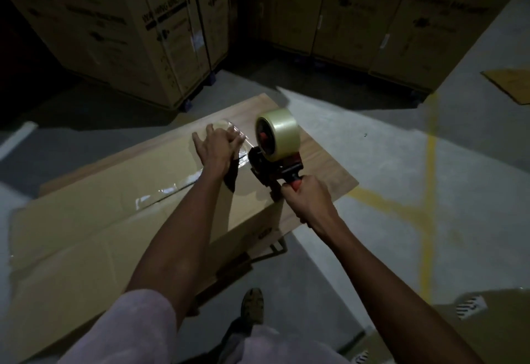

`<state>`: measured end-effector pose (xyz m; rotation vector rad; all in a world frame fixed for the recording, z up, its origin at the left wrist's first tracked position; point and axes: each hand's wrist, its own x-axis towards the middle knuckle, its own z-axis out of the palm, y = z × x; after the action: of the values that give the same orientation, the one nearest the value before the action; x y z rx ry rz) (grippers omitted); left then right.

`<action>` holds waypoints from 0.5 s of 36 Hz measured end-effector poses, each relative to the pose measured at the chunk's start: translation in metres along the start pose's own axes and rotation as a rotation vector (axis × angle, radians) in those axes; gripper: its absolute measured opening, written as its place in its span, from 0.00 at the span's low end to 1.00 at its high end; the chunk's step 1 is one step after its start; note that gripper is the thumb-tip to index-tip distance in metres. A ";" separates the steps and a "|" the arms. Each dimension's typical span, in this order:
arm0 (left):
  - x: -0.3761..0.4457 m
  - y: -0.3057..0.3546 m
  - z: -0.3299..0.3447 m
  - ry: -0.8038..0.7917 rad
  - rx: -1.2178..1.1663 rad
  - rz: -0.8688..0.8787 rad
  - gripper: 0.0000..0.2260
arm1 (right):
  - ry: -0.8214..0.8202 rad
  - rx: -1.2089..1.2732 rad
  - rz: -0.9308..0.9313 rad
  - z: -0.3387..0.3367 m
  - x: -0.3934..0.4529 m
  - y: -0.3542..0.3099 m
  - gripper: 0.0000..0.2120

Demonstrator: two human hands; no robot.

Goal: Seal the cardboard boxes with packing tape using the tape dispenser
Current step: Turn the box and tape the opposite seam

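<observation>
Cardboard box [120, 220]: lay flat across the lower left and centre of the frame, its top flaps closed along a seam that ran from centre-left up toward the middle. A strip of clear packing tape [172, 188] already covered that seam, glinting where the light caught it.

Tape dispenser [272, 145]: red-framed, carrying a pale roll, stood on the box top at the upper end of the seam, just right of centre. Its front end sat at the box surface; whether the blade touched the tape could not be told.

Step in hand, as judged: the close of one tape run, with the strip being pressed down at its far end. The next move would call for tilting the dispenser to sever the tape against its blade, then smoothing the loose end flat.

Left hand [218, 145]: lay on the tape just left of the dispenser, fingers [210, 130] straight and spread, pressing the strip to the cardboard, holding nothing.

Right hand [304, 194]: gripped the dispenser's handle, fingers curled fully round it.

Surroundings: the box rested on a wooden board [321, 163] that showed beyond its right edge, on a grey concrete floor [372, 140] marked with yellow lines. Tall printed cartons [120, 28] stood along the top of the frame. A shoe [252, 303] showed at bottom centre.
</observation>
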<state>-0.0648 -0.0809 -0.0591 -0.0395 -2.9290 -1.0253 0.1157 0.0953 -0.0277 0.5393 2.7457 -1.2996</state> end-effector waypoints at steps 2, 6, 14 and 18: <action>-0.001 0.005 -0.011 -0.024 0.159 -0.016 0.18 | 0.008 0.026 0.022 -0.003 -0.015 0.016 0.17; -0.011 0.013 -0.007 -0.032 0.258 0.021 0.18 | 0.048 0.080 0.050 -0.005 -0.035 0.032 0.18; -0.072 0.022 0.020 0.011 0.057 -0.010 0.11 | 0.029 0.064 0.017 -0.017 -0.044 0.024 0.17; -0.081 0.027 0.014 0.029 0.090 -0.021 0.12 | 0.033 0.063 -0.001 -0.021 -0.054 0.023 0.20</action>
<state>0.0164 -0.0522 -0.0569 0.0083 -2.9516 -0.8877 0.1761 0.1096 -0.0207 0.5697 2.7392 -1.3942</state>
